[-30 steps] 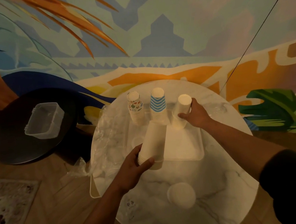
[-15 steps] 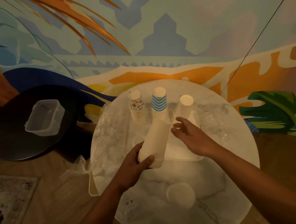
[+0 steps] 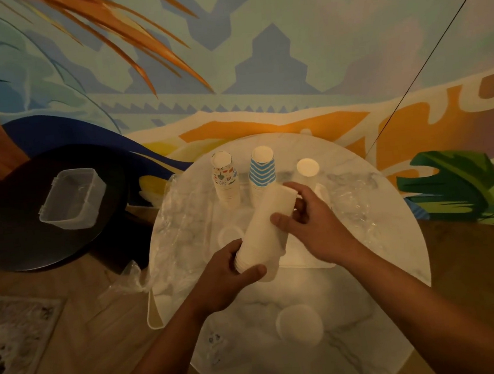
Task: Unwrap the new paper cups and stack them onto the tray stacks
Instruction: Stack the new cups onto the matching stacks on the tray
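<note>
A nested white cup stack [image 3: 267, 230] is held between both hands above the near part of the tray [image 3: 300, 254], over the middle of the round marble table [image 3: 386, 278]. The left hand [image 3: 227, 275] grips its lower, near end, thumb curled across the front and fingers wrapped behind the rims. The right hand [image 3: 314, 228] closes on the upper part, thumb laid on the side wall and fingers hooked round the far end. The stack's long axis tilts, running from the near left up toward the far right; the ridged rims point down toward the person and the closed bases point away toward the wall. Three upright stacks stand in a row at the far side of the tray: a patterned stack [image 3: 225, 178] at left, a blue zigzag stack [image 3: 263, 170] in the middle, and a plain white stack [image 3: 307, 168] at right, just beyond the right hand's fingers. Crumpled clear plastic wrap [image 3: 178, 212] lies along the table's left edge, and more of it seems to lie at the right, though the dim light makes that hard to read. One white round disc [image 3: 299, 324], possibly a lid, lies flat on the near part of the table. On a dark side table [image 3: 10, 242] at left sits one clear plastic container [image 3: 71, 199].
</note>
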### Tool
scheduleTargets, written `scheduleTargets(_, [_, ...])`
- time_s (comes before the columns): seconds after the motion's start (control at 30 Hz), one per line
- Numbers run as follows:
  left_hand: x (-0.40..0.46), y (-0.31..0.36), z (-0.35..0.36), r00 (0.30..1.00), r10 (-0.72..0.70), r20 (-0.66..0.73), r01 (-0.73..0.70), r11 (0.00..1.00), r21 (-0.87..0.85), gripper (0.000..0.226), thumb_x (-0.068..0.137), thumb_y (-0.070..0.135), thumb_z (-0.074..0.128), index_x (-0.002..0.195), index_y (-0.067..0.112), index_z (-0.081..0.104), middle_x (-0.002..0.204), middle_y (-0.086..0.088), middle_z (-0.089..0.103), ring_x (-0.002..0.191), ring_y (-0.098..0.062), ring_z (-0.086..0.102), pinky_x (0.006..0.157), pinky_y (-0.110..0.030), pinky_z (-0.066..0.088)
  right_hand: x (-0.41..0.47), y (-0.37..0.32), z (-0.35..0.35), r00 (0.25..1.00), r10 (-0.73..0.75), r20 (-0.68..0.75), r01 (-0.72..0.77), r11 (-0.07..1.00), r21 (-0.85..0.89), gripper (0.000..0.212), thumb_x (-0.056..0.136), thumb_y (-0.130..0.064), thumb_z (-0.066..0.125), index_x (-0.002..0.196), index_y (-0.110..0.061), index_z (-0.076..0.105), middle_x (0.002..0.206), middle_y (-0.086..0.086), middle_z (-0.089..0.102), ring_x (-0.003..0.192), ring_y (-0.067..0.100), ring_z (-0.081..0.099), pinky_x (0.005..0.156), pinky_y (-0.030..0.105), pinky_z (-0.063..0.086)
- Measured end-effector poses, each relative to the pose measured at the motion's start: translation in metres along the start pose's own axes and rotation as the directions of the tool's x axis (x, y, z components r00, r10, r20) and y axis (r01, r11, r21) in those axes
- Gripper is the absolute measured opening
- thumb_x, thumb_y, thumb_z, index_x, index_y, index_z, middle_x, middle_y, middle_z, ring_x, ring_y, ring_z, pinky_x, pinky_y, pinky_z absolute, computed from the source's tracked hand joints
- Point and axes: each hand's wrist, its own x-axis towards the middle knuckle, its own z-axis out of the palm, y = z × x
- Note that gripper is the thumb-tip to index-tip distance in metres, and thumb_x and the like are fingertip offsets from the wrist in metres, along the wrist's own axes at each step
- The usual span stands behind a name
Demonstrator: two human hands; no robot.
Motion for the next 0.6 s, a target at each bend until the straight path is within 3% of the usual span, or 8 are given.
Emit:
scheduleTargets(0.13, [-0.002, -0.004, 0.0, 1.0, -0.007, -0.008, 0.007, 1.0, -0.017, 0.063, 0.077, 0.043, 0.079, 0.133, 0.023, 0.059, 0.12, 0.006, 0.071, 0.109, -0.015, 0.068, 0.093, -0.041, 0.058, 0.018, -0.01, -0.019, 0.995, -0.057, -0.078, 0.054, 0.998, -0.034, 0.069, 0.081, -0.034, 0.082, 0.139, -0.028, 0.045, 0.121, 0.002, 0.068, 0.109, 0.016, 0.068, 0.092, 0.032, 0.056])
scheduleTargets(0.27, [-0.003, -0.007, -0.001, 1.0, -0.019, -0.022, 0.018, 0.998, -0.063, 0.06, 0.077, 0.043, 0.078, 0.131, 0.023, 0.06, 0.121, 0.003, 0.07, 0.111, -0.018, 0.068, 0.093, -0.041, 0.057, 0.037, -0.027, -0.042, 0.965, -0.161, -0.206, 0.141, 0.984, -0.11, 0.069, 0.088, -0.022, 0.078, 0.146, -0.025, 0.042, 0.121, -0.001, 0.065, 0.103, 0.007, 0.066, 0.089, 0.026, 0.055])
scheduleTargets(0.37, [-0.004, -0.007, -0.002, 0.999, -0.034, -0.036, 0.03, 0.994, -0.103, 0.062, 0.077, 0.043, 0.077, 0.132, 0.019, 0.059, 0.121, 0.001, 0.07, 0.11, -0.019, 0.068, 0.088, -0.035, 0.057, 0.056, -0.037, -0.061, 0.909, -0.298, -0.289, 0.221, 0.937, -0.27, 0.069, 0.087, -0.023, 0.079, 0.145, -0.026, 0.041, 0.131, -0.008, 0.059, 0.114, 0.006, 0.061, 0.092, 0.023, 0.053])
scheduleTargets(0.5, [-0.006, -0.007, -0.003, 0.998, -0.041, -0.051, 0.033, 0.987, -0.158, 0.063, 0.076, 0.043, 0.076, 0.131, 0.02, 0.059, 0.121, 0.004, 0.07, 0.11, -0.016, 0.068, 0.087, -0.029, 0.056, 0.082, -0.024, -0.078, 0.893, -0.32, -0.316, 0.166, 0.888, -0.429, 0.071, 0.086, -0.031, 0.08, 0.144, -0.028, 0.04, 0.136, -0.015, 0.054, 0.118, 0.005, 0.056, 0.094, 0.02, 0.047])
scheduleTargets(0.6, [-0.006, -0.006, -0.004, 0.997, -0.036, -0.062, 0.024, 0.984, -0.177, 0.065, 0.075, 0.042, 0.076, 0.132, 0.018, 0.059, 0.12, 0.004, 0.071, 0.109, -0.015, 0.068, 0.087, -0.029, 0.056, 0.097, 0.005, -0.082, 0.904, -0.292, -0.314, 0.107, 0.862, -0.495, 0.072, 0.083, -0.032, 0.081, 0.143, -0.024, 0.041, 0.133, -0.012, 0.056, 0.117, 0.01, 0.056, 0.095, 0.029, 0.047])
